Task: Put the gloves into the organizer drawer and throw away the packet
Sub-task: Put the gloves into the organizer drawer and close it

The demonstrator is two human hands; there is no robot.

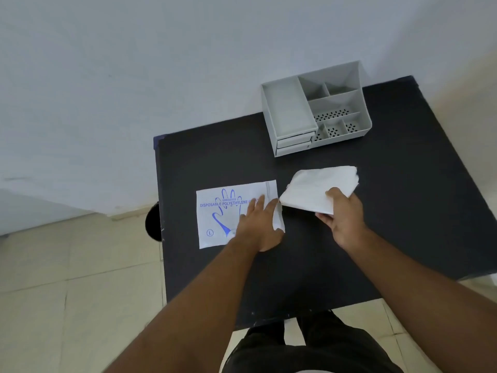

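Left hand (258,224) laid flat, fingers spread, pressed on right end of printed packet (223,214) on black table (376,211). Folded white gloves (314,189) pinched in right hand (341,214), raised just right of packet. Grey organizer (314,109) located at table's far edge, drawers seen closed.

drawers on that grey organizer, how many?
2, both shut, stacked one above the other at the front of the grey organizer's left section, under its open tray: upper drawer, lower drawer. Any others on the far sides would be hidden.
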